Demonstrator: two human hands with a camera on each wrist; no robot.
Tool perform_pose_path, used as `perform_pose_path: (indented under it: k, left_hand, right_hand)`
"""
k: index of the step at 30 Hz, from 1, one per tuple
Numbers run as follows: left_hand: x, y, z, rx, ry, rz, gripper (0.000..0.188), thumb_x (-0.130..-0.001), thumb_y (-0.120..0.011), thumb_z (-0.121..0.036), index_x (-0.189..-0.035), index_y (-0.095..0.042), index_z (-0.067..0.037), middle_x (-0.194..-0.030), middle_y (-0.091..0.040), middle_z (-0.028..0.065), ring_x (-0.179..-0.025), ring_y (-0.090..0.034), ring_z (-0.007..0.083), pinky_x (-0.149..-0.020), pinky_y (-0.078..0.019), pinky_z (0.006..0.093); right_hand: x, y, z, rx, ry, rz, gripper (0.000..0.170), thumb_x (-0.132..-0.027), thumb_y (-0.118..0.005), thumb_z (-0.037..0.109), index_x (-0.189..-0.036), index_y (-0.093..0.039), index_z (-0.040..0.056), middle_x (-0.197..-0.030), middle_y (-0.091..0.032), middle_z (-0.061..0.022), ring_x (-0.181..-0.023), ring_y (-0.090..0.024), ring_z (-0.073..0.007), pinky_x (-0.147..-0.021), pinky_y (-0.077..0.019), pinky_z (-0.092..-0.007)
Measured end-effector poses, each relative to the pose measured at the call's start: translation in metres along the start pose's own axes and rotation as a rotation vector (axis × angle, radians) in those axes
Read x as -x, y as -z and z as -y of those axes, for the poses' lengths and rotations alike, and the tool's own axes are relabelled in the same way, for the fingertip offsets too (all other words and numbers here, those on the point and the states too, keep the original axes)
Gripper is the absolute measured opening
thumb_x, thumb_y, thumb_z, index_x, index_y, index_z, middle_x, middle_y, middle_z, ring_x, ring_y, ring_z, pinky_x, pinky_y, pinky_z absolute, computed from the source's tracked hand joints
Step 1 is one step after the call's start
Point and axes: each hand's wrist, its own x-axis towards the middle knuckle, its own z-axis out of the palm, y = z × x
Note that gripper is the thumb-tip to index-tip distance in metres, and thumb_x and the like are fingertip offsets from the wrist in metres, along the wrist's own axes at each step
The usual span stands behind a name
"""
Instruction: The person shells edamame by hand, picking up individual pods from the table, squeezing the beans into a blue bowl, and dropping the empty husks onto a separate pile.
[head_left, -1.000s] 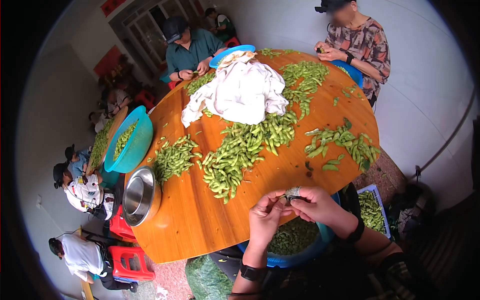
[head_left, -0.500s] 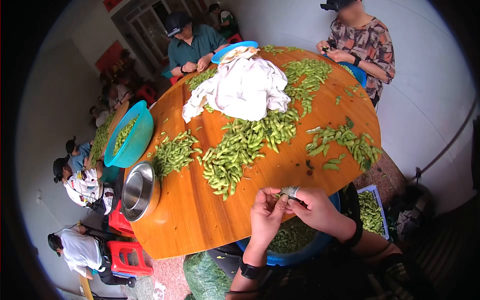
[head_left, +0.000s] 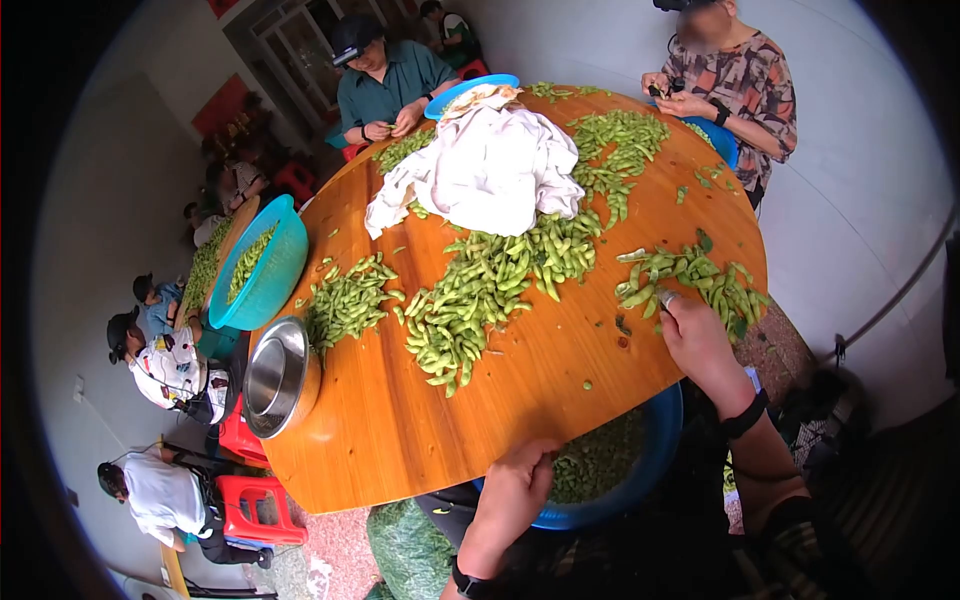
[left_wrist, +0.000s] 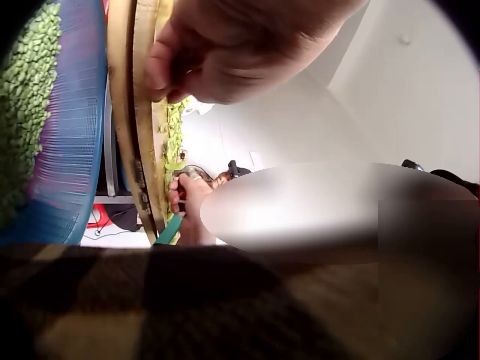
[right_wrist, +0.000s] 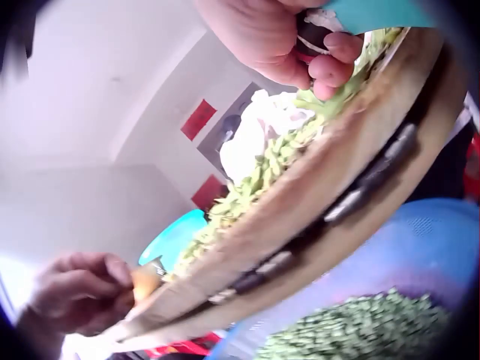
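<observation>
My right hand (head_left: 700, 345) reaches to the near edge of a small heap of green soybean pods (head_left: 705, 285) on the right of the round wooden table (head_left: 390, 430). In the right wrist view its curled fingers hold a small dark object (right_wrist: 311, 34) with pale wrapping, and the fingertips overlap a pod (right_wrist: 326, 103). My left hand (head_left: 515, 490) hovers at the table's front edge, fingers curled in, nothing showing between them. Beneath it, a blue basket (head_left: 672, 430) holds shelled beans (left_wrist: 28, 97). A single bean (head_left: 587, 385) lies on the tabletop.
A larger pod heap (head_left: 470, 300) fills the middle, beside a white cloth (head_left: 500, 165). Steel bowls (head_left: 275, 385) and a teal basin (head_left: 290, 270) stand left. Two people work across the table; others sit further left near red stools (head_left: 262, 510).
My hands, earlier together over the blue basket working on something small, have parted. The right has moved up and right to the pod heap; the left has dropped lower toward the table edge.
</observation>
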Motion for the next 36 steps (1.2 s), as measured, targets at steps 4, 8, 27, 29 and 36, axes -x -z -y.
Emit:
perform_pose_path:
  k: [4, 8, 27, 29, 36]
  left_hand:
    - [-0.019, 0.010, -0.023, -0.167, -0.151, -0.001, 0.013, -0.090, -0.060, -0.005, -0.100, -0.067, -0.003, -0.071, -0.064, 0.0103, -0.055, -0.062, 0.0174, -0.051, -0.0470, 0.0287]
    - [-0.105, -0.003, -0.028, -0.154, 0.161, -0.274, 0.015, -0.082, -0.069, -0.015, -0.082, -0.064, -0.001, -0.076, -0.064, 0.0159, -0.074, -0.064, 0.0338, -0.066, -0.0505, 0.0413]
    - [-0.104, -0.029, 0.004, 0.548, 0.169, -0.007, 0.047, -0.088, -0.051, 0.009, -0.132, -0.055, -0.005, -0.098, -0.057, 0.0051, -0.064, -0.059, 0.0075, -0.054, -0.0491, 0.0216]
    - [-0.095, -0.031, 0.008, 0.438, 0.080, -0.043, 0.047, -0.088, -0.051, 0.009, -0.133, -0.054, -0.005, -0.099, -0.055, 0.0053, -0.063, -0.058, 0.0078, -0.054, -0.0496, 0.0221]
    - [-0.085, -0.045, 0.012, 0.375, 0.074, -0.220, 0.029, -0.087, -0.061, 0.003, -0.115, -0.061, -0.004, -0.088, -0.067, 0.0083, -0.066, -0.062, 0.0114, -0.059, -0.0508, 0.0245]
  right_hand:
    - [0.014, 0.001, 0.044, -0.135, 0.206, 0.112, 0.012, -0.082, -0.056, 0.007, -0.091, -0.056, -0.0005, -0.079, -0.059, -0.0199, -0.069, -0.060, -0.0394, -0.061, -0.0478, -0.0481]
    - [0.023, -0.012, 0.069, -0.084, 0.375, 0.392, 0.011, -0.083, -0.054, 0.007, -0.092, -0.055, 0.0000, -0.076, -0.060, -0.0154, -0.067, -0.061, -0.0353, -0.058, -0.0488, -0.0445]
    - [-0.009, -0.015, 0.054, -1.058, -0.392, 0.628, 0.014, -0.096, -0.047, 0.010, -0.090, -0.056, 0.0018, -0.071, -0.059, -0.0020, -0.050, -0.054, -0.0069, -0.042, -0.0427, -0.0222]
    - [-0.003, -0.015, 0.061, -1.040, -0.376, 0.629, 0.014, -0.096, -0.047, 0.010, -0.090, -0.056, 0.0014, -0.070, -0.059, -0.0020, -0.050, -0.054, -0.0068, -0.042, -0.0422, -0.0221]
    - [0.015, -0.023, 0.074, -1.038, -0.389, 0.631, 0.017, -0.096, -0.048, 0.009, -0.085, -0.056, 0.0005, -0.067, -0.057, -0.0013, -0.047, -0.052, -0.0062, -0.040, -0.0397, -0.0214]
